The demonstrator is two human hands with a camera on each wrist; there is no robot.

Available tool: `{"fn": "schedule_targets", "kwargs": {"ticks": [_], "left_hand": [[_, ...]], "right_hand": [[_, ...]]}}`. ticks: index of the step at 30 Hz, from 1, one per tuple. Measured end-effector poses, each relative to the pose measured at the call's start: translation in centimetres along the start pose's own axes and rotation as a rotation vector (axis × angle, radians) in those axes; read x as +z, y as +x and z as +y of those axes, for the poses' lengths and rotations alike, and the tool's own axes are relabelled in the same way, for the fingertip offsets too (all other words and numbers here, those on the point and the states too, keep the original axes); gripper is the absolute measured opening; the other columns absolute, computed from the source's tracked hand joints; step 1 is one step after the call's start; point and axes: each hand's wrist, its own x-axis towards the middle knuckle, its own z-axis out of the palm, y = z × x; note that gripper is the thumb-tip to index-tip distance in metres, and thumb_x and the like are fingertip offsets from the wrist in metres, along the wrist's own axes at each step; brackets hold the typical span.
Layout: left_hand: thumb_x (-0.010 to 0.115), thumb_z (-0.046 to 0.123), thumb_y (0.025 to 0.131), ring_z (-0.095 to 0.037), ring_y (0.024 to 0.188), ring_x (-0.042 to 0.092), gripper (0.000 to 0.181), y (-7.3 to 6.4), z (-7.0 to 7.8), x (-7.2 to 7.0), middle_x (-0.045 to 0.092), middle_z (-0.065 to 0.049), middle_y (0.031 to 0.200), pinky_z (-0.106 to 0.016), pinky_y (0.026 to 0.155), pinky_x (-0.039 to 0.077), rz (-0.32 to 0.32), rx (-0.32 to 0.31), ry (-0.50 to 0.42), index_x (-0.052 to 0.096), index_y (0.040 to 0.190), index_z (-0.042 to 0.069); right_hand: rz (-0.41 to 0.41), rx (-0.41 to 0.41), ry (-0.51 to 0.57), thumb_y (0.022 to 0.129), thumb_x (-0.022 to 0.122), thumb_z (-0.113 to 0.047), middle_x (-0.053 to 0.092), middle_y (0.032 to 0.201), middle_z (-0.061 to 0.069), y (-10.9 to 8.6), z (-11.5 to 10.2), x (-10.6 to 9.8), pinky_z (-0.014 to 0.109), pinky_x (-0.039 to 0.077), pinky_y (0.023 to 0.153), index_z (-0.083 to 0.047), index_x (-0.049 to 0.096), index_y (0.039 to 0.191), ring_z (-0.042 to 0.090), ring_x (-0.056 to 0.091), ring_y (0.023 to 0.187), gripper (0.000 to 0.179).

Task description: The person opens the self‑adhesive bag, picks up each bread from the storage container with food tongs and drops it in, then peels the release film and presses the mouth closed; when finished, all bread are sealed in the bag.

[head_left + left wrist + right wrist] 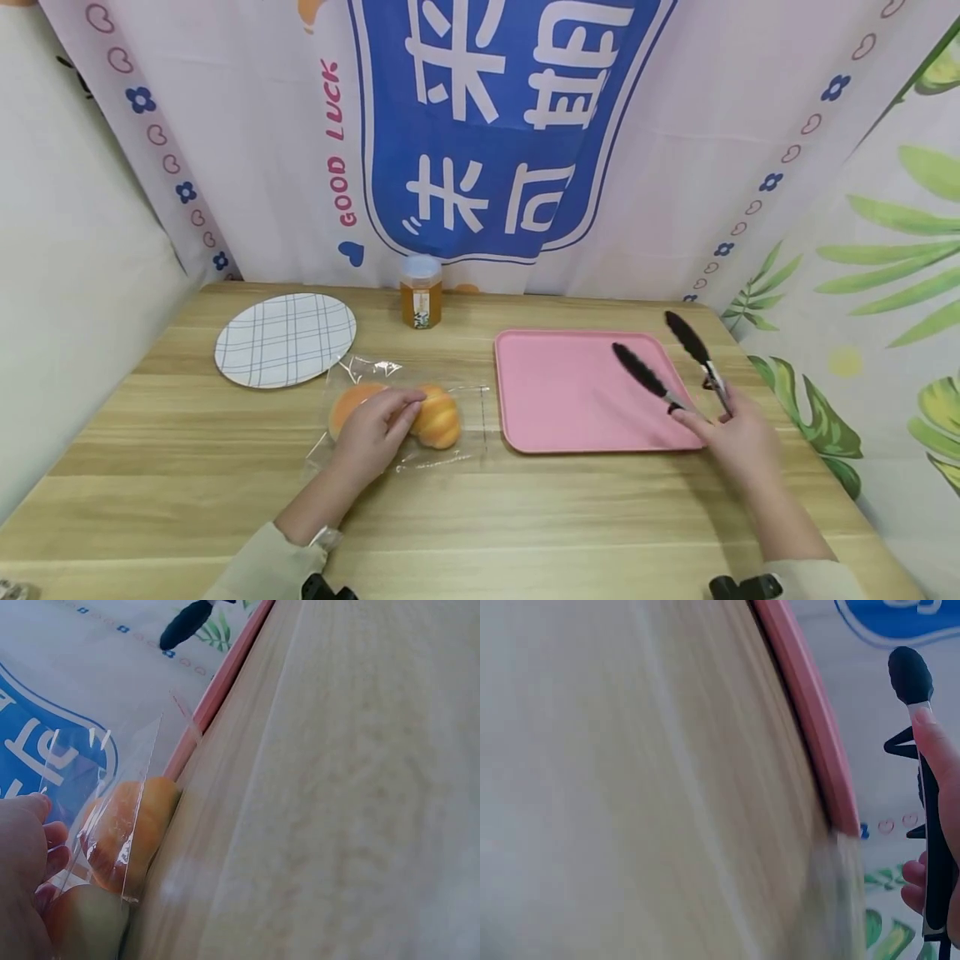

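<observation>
A clear plastic bag lies on the table with a round bun and a ridged, croissant-like roll inside. My left hand is over the bag between the two breads, its thumb and fingers pinching the film. In the left wrist view, the raised film stands beside those fingers. My right hand grips metal tongs with black tips, their two arms spread apart over the right side of a pink tray. Nothing is between the tips.
Left of the bag at the back lies a white checked plate. A jar of amber contents with a pale lid stands at the table's back edge. Behind hangs a printed cloth. The wooden table extends in front.
</observation>
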Motion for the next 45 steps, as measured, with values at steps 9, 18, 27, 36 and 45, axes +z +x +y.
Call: {"fn": "schedule_targets", "kwargs": {"ticks": [9,18,27,36,45], "left_hand": [[0.07,0.005,0.089,-0.023,0.091,0.07,0.011,-0.3,-0.1,0.1,0.075,-0.006,0.097,-0.042,0.082,0.058,0.002,0.001,-0.003,0.073,0.099,0.007],[0.069,0.005,0.089,-0.023,0.091,0.07,0.011,-0.5,0.2,0.0,0.075,-0.006,0.097,-0.042,0.082,0.058,-0.02,-0.019,-0.008,0.072,0.1,0.006],[0.069,0.006,0.089,-0.023,0.092,0.07,0.011,-0.6,0.1,0.1,0.075,-0.006,0.097,-0.042,0.082,0.058,-0.019,-0.014,-0.004,0.072,0.1,0.007],[0.069,0.008,0.09,-0.022,0.092,0.07,0.011,-0.4,0.1,0.2,0.075,-0.005,0.098,-0.041,0.082,0.058,-0.022,-0.012,0.006,0.073,0.1,0.007],[0.069,0.009,0.091,-0.021,0.09,0.069,0.011,0.0,0.2,0.3,0.074,-0.005,0.096,-0.04,0.079,0.057,-0.02,-0.035,0.018,0.073,0.101,0.007]], "right_hand": [[-0.05,0.309,-0.017,0.079,0.055,-0.079,0.025,0.152,0.036,3.4,3.8,-0.6,0.072,0.032,0.104,0.002,0.014,0.154,0.059,0.028,0.134,0.118],[-0.083,0.395,-0.067,0.08,0.047,-0.082,0.021,0.152,0.039,4.7,5.4,0.1,0.069,0.034,0.106,0.01,0.009,0.152,0.059,0.027,0.134,0.122],[-0.065,0.381,-0.051,0.082,0.045,-0.081,0.02,0.151,0.041,4.9,6.1,0.5,0.068,0.03,0.11,0.012,0.007,0.151,0.06,0.026,0.134,0.121],[-0.042,0.34,-0.036,0.086,0.039,-0.079,0.016,0.151,0.042,4.9,6.1,0.1,0.071,0.027,0.11,0.011,0.002,0.151,0.06,0.022,0.136,0.117],[0.134,0.066,0.212,0.099,0.049,-0.049,0.032,0.152,0.032,1.9,-1.3,0.7,0.063,0.026,0.116,0.002,0.031,0.15,0.05,0.03,0.14,0.074]]}}
